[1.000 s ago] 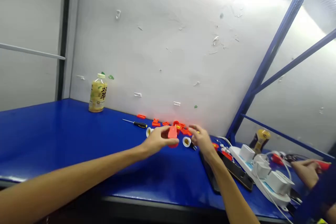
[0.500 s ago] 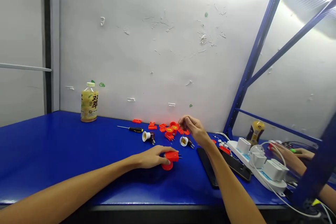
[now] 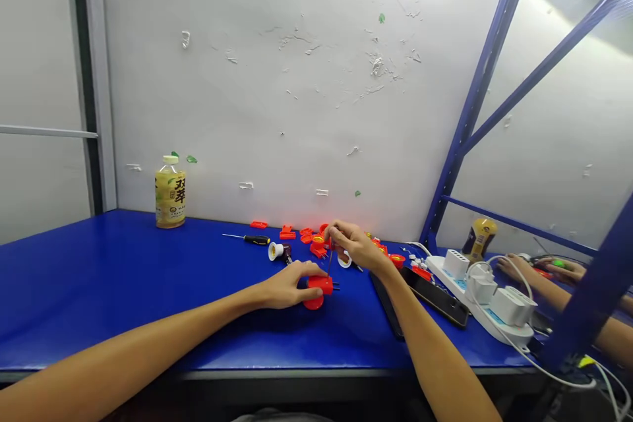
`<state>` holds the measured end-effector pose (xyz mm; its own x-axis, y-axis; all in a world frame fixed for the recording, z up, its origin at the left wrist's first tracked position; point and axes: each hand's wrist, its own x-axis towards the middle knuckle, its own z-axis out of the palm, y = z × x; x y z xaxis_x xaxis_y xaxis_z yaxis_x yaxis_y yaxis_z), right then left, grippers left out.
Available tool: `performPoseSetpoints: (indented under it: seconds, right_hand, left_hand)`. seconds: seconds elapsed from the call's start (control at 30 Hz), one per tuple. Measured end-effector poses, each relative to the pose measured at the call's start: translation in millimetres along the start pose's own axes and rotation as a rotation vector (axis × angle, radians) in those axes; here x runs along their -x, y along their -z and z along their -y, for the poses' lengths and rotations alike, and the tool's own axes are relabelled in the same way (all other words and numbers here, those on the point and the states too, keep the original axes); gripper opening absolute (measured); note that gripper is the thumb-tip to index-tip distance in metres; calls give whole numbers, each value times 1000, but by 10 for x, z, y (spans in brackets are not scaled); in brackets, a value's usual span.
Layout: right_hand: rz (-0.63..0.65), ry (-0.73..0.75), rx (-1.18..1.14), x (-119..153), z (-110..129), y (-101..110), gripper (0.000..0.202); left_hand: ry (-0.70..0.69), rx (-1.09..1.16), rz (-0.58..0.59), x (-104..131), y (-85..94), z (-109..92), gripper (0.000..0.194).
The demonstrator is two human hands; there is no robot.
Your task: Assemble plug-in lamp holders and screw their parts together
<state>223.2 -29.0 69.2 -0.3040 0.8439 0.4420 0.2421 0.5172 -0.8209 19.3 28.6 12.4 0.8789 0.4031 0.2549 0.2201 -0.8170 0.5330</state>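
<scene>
- Your left hand [image 3: 289, 285] is closed around a red plug piece [image 3: 320, 285], gripped between thumb and fingers, its metal prongs pointing toward your right side.
- Your right hand [image 3: 353, 245] pinches a thin-shafted tool [image 3: 330, 265] above that grip, the shaft pointing down onto the piece; you can't clearly see whether the tip is seated.
- Beyond your grips lie loose red parts [image 3: 287, 233], some hidden by your right hand.
- A white socket [image 3: 345, 260] sits partly behind your right fingers.
- Your right forearm overlaps the black phone [image 3: 388, 306]; your fingers cover most of the tool's handle.
</scene>
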Motion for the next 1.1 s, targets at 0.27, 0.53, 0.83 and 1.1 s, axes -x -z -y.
performPoseSetpoints:
  seconds: [0.27,0.53,0.83,1.1]
  right_hand:
    - [37,21,85,2,1,18,45]
    - [-130,174,295,26,90,56,34]
    - [-294,282,740,-15,24,49,40]
    - [-221,254,790,40,160,11,21]
  left_hand:
    - [30,-22,19,2,-7,86,55]
    - [75,-29,27,9,-20,127,62]
    - [58,-26,7,11,-8,127,65]
    - [64,-32,-4,39,-25,107,61]
